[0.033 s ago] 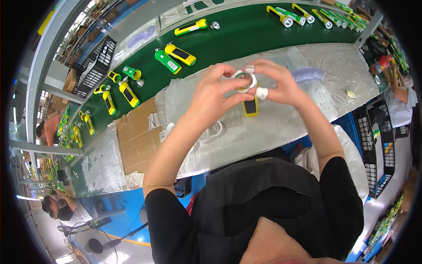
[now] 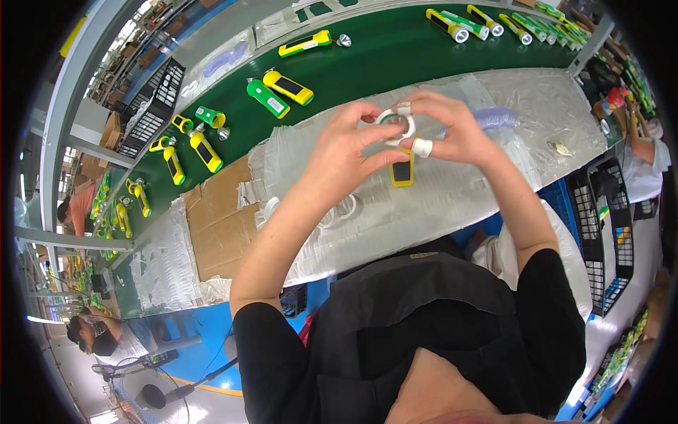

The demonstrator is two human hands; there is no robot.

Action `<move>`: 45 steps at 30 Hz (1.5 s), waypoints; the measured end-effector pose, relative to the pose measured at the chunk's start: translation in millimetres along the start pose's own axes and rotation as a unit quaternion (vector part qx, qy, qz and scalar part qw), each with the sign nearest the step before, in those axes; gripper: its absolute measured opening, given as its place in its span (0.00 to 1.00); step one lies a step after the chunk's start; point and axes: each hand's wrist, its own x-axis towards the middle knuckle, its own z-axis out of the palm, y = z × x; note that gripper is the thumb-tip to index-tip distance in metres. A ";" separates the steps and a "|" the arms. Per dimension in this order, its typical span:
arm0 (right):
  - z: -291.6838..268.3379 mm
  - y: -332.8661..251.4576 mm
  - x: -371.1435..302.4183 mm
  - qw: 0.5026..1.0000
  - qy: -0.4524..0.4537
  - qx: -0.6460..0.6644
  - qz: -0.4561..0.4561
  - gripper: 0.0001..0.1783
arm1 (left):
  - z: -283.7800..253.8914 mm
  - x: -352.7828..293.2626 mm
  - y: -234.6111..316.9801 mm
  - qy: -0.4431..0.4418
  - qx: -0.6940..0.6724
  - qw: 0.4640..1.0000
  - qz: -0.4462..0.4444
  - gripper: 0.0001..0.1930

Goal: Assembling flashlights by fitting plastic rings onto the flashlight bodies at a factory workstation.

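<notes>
Head view: left hand [image 2: 345,145] and right hand [image 2: 455,133] curl their fingers around a white, round, plastic-looking ring [image 2: 412,128] by a yellow-and-black flashlight [image 2: 402,173] (whether joined, unclear), seemingly mid-handling; thin white hoops [image 2: 354,203] left of the flashlight lie unused.

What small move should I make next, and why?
Perhaps ease the bare left hand back slightly: its finger overlaps the opening of the white, round ring, hiding part of it, while the right hand, with two white-wrapped digits, holds the ring too.

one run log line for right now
left hand: on white ring | right hand: on same ring | nearby: yellow-black torch
</notes>
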 end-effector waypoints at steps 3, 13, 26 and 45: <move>-24.4 -22.4 14.8 0.992 -0.073 -0.097 0.030 0.23 | 11.3 3.1 3.9 0.002 -0.023 1.000 0.001 0.22; -42.5 -49.7 47.6 0.945 -0.266 -0.172 0.086 0.20 | 34.9 0.2 6.9 0.019 -0.117 0.991 -0.055 0.19; -32.8 -58.7 63.9 0.893 -0.325 -0.235 0.205 0.22 | 40.7 -2.6 1.0 0.067 -0.100 0.992 -0.039 0.19; -25.3 -37.7 61.4 0.984 -0.147 -0.079 0.063 0.28 | 34.1 -2.1 -7.2 0.065 -0.097 0.990 -0.078 0.19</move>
